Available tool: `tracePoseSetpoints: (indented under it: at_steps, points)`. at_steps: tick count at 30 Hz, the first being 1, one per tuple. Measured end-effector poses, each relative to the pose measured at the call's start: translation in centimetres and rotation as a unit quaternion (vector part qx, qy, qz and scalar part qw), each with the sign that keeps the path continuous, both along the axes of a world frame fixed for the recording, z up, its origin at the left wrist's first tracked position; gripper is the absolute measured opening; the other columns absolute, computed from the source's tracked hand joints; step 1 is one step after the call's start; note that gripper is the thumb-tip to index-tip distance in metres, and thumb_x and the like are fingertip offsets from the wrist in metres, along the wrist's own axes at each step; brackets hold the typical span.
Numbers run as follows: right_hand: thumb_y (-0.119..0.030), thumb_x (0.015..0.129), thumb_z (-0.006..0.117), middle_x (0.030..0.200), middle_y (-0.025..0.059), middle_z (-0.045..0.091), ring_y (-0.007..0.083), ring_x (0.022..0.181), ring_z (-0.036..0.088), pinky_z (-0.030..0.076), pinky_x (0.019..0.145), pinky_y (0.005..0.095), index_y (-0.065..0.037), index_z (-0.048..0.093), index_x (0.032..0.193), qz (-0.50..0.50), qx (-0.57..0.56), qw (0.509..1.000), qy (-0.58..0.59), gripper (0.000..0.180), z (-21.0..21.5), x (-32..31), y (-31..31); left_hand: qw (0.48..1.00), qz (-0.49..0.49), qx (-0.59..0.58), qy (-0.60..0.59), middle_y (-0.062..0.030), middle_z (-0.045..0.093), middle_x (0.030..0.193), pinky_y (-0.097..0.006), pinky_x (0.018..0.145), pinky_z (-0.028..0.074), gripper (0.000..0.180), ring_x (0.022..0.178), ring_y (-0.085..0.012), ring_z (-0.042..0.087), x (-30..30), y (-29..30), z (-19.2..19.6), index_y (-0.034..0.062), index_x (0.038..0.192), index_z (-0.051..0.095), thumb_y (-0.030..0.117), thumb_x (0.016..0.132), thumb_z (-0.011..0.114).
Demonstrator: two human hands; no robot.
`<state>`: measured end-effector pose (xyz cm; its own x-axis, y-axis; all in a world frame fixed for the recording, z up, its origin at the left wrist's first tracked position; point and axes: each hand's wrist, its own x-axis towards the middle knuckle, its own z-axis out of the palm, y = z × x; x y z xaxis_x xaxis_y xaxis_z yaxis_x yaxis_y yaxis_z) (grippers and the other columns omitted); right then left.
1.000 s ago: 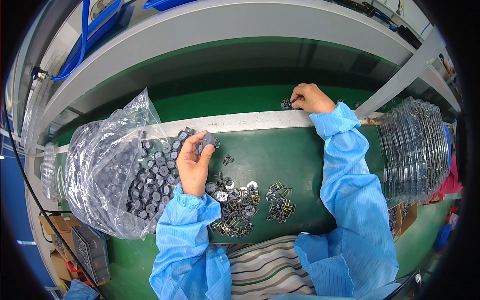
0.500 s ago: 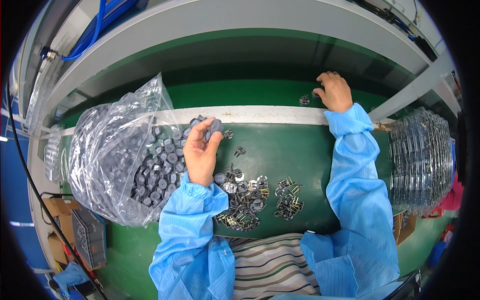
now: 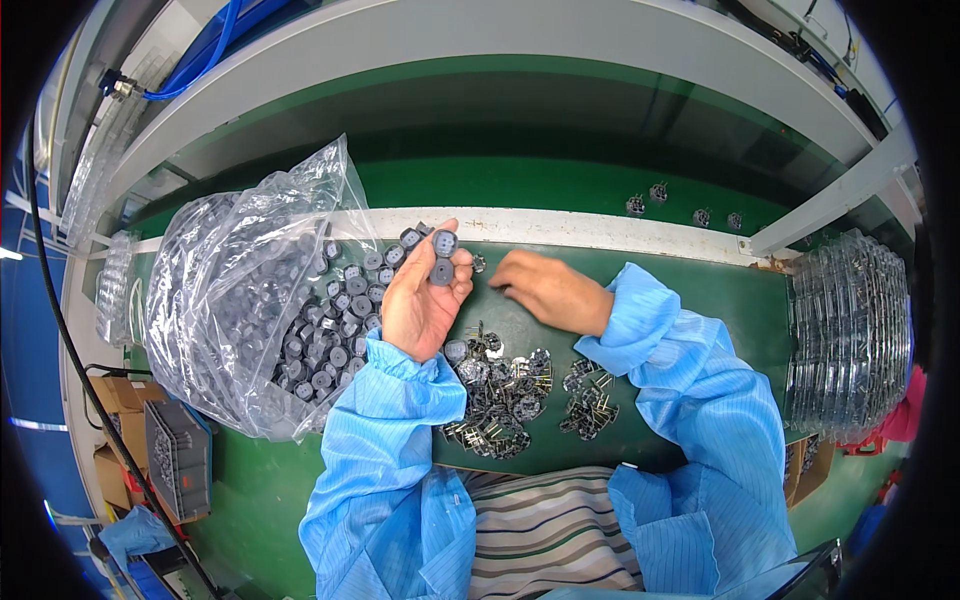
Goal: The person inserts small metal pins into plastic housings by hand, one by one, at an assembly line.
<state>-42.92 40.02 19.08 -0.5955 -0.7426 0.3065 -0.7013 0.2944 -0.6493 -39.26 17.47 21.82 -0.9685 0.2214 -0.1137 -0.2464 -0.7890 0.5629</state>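
Note:
My left hand [image 3: 425, 300] is cupped with its palm up. Two round grey plastic caps [image 3: 443, 257] lie against its fingers and thumb, one showing its hollow side. To its right, my right hand [image 3: 552, 292] hangs low over the green mat with its fingers drawn together. What lies at its fingertips, if anything, is hidden. Just beyond those fingertips is a small black electronic part with metal pins [image 3: 478, 263]. Closer to me lie a large pile of such pinned parts [image 3: 498, 395] and a smaller pile [image 3: 590, 400].
A clear plastic bag [image 3: 230, 300] spills many grey caps [image 3: 345, 310] on the left. Past a white rail [image 3: 580, 236], several pinned parts [image 3: 658, 192] stand on a green strip. Stacked clear trays [image 3: 848, 335] rise at the right. A grey crate [image 3: 180, 455] sits low at left.
My right hand has come back from the green strip beyond the rail to the mat beside my left hand. Several pinned parts now show on the strip. My left hand has turned its palm upward.

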Motion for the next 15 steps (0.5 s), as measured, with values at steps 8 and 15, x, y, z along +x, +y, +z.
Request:
tracePoseSetpoints:
  at_steps: [8,15]
  points:
    - [-0.003,0.084,0.074,0.099,0.0109,0.064,0.0279,0.086,0.063,0.053,0.076,0.0365,0.000,0.074,0.098,-0.119,-0.040,0.988,0.092,0.014,-0.2,-1.8,1.7,0.998,-0.031,-0.012,-0.059,-0.0156,0.065,0.106,-0.030,0.076,0.049,0.044,0.085,-0.0193,0.057,0.3,1.0,1.0,-0.0054,0.144,0.045,0.021,0.110,0.044]
    - [-0.001,0.079,0.079,0.089,0.0069,0.066,0.0213,0.081,0.062,0.051,0.074,0.0350,-0.003,0.074,0.088,-0.142,-0.162,0.967,-0.136,0.010,5.8,-0.2,1.2,0.962,-0.067,-0.264,-0.020,-0.0079,0.063,0.075,-0.022,0.050,0.033,0.030,0.056,-0.0071,0.044,1.2,2.4,1.2,0.0015,0.123,0.058,0.026,0.109,0.048]
